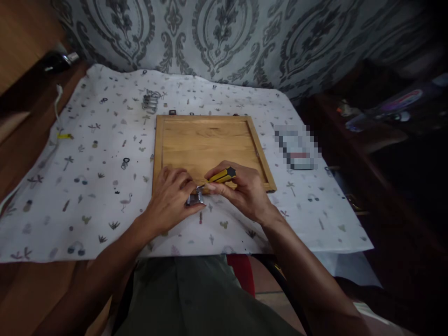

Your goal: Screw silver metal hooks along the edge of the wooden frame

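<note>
A square framed wooden panel lies on the cloth-covered table in front of me. A silver metal hinge sits at its near edge. My left hand holds the hinge there, with the fingers over the panel's frame and the thumb below the metal. In my right hand is a yellow and black screwdriver, gripped by its handle and tilted. Its tip points down toward the hinge; fingertips partly hide the contact. Whether a screw is under the tip, I cannot tell.
Several silver metal pieces lie together behind the panel's left corner. A blurred-out flat object rests at the right. The white patterned tablecloth reaches a patterned curtain at the back. A plastic bottle lies farther right.
</note>
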{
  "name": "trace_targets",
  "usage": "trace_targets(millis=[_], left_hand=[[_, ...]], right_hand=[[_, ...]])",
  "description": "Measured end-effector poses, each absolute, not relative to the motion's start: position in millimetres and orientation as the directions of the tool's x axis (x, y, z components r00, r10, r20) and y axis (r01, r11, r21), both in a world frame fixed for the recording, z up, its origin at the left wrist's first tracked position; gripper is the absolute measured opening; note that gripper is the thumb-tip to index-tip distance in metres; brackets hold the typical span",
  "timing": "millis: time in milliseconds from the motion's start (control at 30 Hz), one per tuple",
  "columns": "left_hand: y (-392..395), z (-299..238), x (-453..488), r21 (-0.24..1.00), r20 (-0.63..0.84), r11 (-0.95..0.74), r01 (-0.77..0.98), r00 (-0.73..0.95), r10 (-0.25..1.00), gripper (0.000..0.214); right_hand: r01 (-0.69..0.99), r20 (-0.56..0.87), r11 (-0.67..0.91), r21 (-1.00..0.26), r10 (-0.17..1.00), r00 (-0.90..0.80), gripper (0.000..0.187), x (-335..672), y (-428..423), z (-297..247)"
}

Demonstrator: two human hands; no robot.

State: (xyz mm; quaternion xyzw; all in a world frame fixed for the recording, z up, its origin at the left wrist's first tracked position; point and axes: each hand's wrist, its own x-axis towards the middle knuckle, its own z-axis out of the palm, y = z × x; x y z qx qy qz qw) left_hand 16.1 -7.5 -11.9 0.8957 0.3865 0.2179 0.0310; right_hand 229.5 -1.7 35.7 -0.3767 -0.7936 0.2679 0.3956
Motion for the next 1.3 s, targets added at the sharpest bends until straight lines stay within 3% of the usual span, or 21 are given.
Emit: trace_targets(millis=[300, 500, 600, 800, 967, 1300], left_hand=[[-8, -14, 17, 0.270, 0.349, -0.685, 0.677, 0.594, 0.725, 0.036], [-7, -12, 17, 0.267, 0.355, -0.689, 0.674, 0.596, 0.720, 0.036], [-8, -11, 17, 0.266, 0.354, -0.693, 0.670, 0.600, 0.717, 0.035], [-8, -11, 17, 0.277, 0.326, -0.673, 0.686, 0.592, 0.737, 0.033], [-7, -11, 16, 0.222, 0.350, -0.699, 0.679, 0.614, 0.707, 0.038], [-8, -10, 16, 0.227, 0.365, -0.695, 0.682, 0.602, 0.710, 0.035]], right_hand=[[0.508, 0.431, 0.555, -0.658, 0.832, -0.350, 0.032, 221, -4, 36], [0.445, 0.496, 0.594, -0.670, 0.804, -0.327, 0.021, 220, -8, 31], [0.418, 0.543, 0.586, -0.695, 0.808, -0.229, 0.018, 219, -10, 29], [0.324, 0.498, 0.463, -0.825, 0.867, 0.030, 0.032, 219, -7, 32], [0.340, 0.498, 0.477, -0.810, 0.867, -0.030, 0.027, 218, -6, 25], [0.298, 0.472, 0.474, -0.829, 0.878, -0.085, 0.021, 213, -5, 18]])
